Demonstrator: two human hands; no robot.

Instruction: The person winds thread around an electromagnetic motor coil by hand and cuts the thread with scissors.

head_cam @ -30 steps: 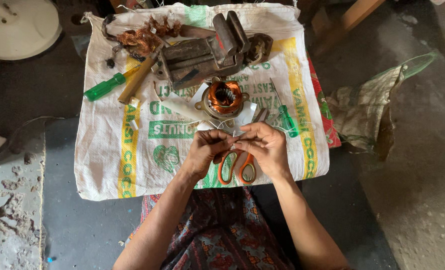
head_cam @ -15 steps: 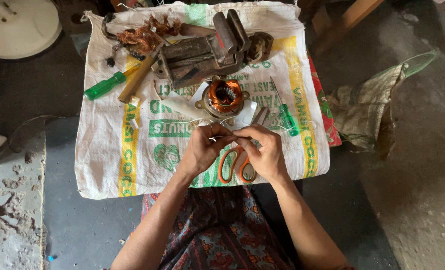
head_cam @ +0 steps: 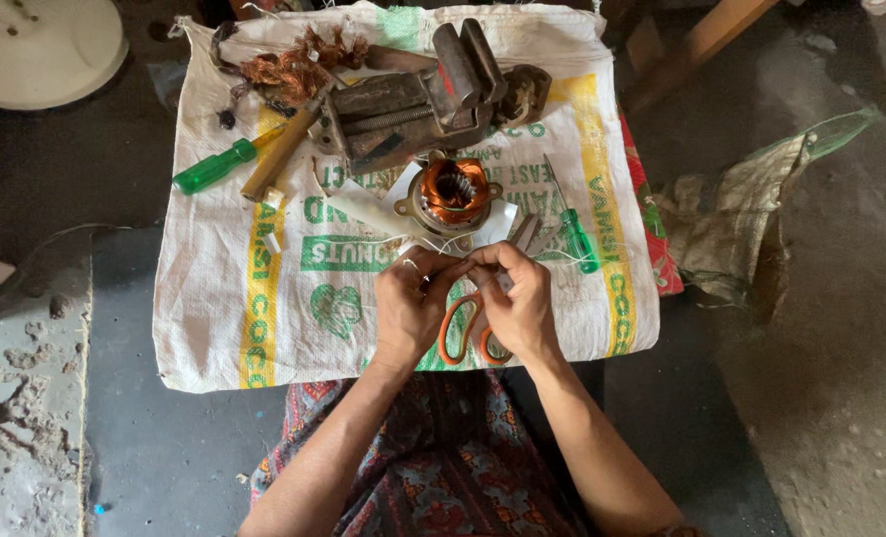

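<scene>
Right now I see both hands pinched together on a thin white thread: left hand (head_cam: 410, 303) and right hand (head_cam: 515, 298) meet fingertip to fingertip just below the copper-wound stator (head_cam: 451, 196) on the woven sack (head_cam: 224, 328). I judge the thread could snap or slip free if I pull too hard, since it runs taut toward the coil. Orange-handled scissors (head_cam: 463, 333) lie under my wrists and could snag. A small green screwdriver (head_cam: 574, 231) rests just beside my right hand, easily knocked.

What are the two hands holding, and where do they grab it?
Both the left hand and right hand pinch something small and pale between their fingertips, perhaps thread; it cannot be told. The orange-handled scissors lie under them, apparently unheld.
</scene>
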